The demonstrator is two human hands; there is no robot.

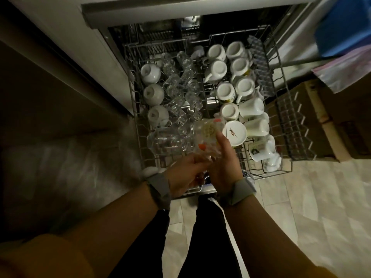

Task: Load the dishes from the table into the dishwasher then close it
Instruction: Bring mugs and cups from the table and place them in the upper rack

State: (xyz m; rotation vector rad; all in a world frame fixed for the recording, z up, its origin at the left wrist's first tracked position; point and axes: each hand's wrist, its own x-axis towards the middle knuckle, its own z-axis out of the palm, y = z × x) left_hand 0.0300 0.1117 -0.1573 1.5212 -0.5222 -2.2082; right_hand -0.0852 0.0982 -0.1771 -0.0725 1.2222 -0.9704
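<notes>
The head view looks straight down on the pulled-out upper rack (280, 63) of the dishwasher. Both hands meet over its near edge around one printed drinking glass (208, 135), which lies tilted on its side above the rack's near middle. The left hand (186, 173) has its fingers curled at the glass's near end, though blur hides exactly how they close. The right hand (222, 167) holds the glass's right side with its forefinger stretched up along the wall.

The step in hand looks like setting this glass into the rack. The next move would call for turning it mouth-down and finding a free gap, and there is little room.

Clear glasses (180, 91) fill the middle rows, and a larger clear mug (160, 143) sits just left of the held glass. White bowls (152, 93) line the left side. White cups (226, 81), upturned, crowd the right half, with a white saucer (234, 132) just right of the held glass and white mugs (257, 127) beyond it. These neighbours stand closest in the way, so the glass could knock them on the way down.

A cardboard box (329, 109) stands at the right on the tiled floor (301, 207). No worktop shows.
</notes>
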